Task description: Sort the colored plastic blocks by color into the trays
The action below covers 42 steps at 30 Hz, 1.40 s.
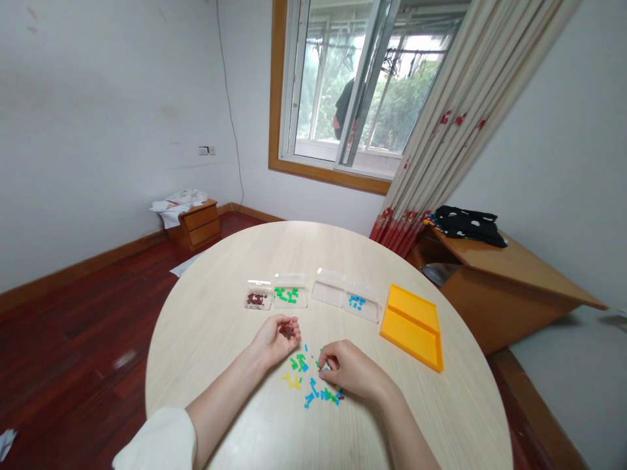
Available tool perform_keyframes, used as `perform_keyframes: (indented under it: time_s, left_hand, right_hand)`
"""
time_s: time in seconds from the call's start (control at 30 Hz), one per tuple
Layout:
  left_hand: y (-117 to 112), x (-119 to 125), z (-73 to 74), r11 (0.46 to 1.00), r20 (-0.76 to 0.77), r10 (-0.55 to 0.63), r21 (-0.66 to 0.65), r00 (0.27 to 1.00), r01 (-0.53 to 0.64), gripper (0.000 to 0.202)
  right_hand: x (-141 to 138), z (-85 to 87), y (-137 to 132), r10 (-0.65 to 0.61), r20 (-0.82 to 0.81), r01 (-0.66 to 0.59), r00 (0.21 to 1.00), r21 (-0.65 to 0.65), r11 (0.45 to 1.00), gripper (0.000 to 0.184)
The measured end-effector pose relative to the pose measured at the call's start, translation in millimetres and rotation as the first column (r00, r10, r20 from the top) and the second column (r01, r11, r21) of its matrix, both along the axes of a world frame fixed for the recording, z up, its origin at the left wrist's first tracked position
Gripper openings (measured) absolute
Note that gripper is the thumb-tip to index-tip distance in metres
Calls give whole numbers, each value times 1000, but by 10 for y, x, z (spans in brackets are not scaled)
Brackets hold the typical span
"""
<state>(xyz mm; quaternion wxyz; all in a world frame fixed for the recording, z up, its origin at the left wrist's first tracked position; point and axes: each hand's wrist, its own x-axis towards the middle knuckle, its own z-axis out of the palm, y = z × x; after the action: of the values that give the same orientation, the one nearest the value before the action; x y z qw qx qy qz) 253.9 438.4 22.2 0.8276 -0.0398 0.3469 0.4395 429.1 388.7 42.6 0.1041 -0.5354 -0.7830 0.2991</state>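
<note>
My left hand (pixel 277 341) is turned palm up, its fingers curled around a small heap of brown pieces (pixel 286 331). Close to the scattered pieces, my right hand (pixel 345 365) has thumb and fingertips pinched together; what lies between them is too small to make out. Below and between the hands are loose green pieces (pixel 298 361), yellow pieces (pixel 292 382) and blue pieces (pixel 309 395). Beyond the hands, one clear box (pixel 258 307) contains brown pieces and another clear box (pixel 298 304) contains green ones. A third clear box (pixel 365 314) has blue pieces in its right part.
An open yellow case (pixel 412 326) lies on the round wooden table (pixel 215 313) at the right. Behind it stands a brown desk (pixel 490 281) with black dotted cloth (pixel 467 225). A small drawer cabinet (pixel 200 225) is at the far left. Through the window, a person (pixel 344 108) is partly visible.
</note>
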Motion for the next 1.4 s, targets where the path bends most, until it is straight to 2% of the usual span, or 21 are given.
perform_keyframes:
  time_s: [0.2,0.37,0.47,0.53,0.67,0.77,0.9,1.0,1.2,1.4]
  left_hand:
    - [-8,6,4,1000,-29,1,0,1000,-1,11]
    - [-46,19,34,976,-69,-201,73,977,206,21]
    - [-87,34,52,945,-60,-296,125,953,302,28]
    - [-119,51,51,926,-43,-338,163,940,340,30]
    - [-164,95,26,907,6,-380,200,925,372,27]
    - [-147,105,-2,928,21,-344,158,939,336,20]
    - [-65,54,-36,968,48,-251,43,967,249,9]
    - [-25,7,-36,979,71,-203,26,977,202,12]
    - [-35,-10,5,981,78,-193,22,978,192,14]
    - [-29,-6,15,983,90,-184,16,979,183,14]
  right_hand:
    - [-16,31,-11,-18,-20,19,1000,45,999,10]
    - [2,97,-3,-95,-218,113,971,72,991,8]
    - [-32,126,-4,-106,-318,160,942,147,976,10]
    - [-65,137,-2,-99,-327,173,940,204,964,11]
    - [-76,143,14,-73,-324,156,943,236,959,16]
    - [2,156,9,-88,-340,162,936,196,967,16]
    - [172,171,-52,-48,-211,47,976,-9,999,10]
    - [266,149,-90,34,-68,-45,997,-167,985,15]
    - [244,98,-71,158,54,-149,986,-146,978,21]
    - [172,76,-67,136,130,-122,982,-112,986,18]
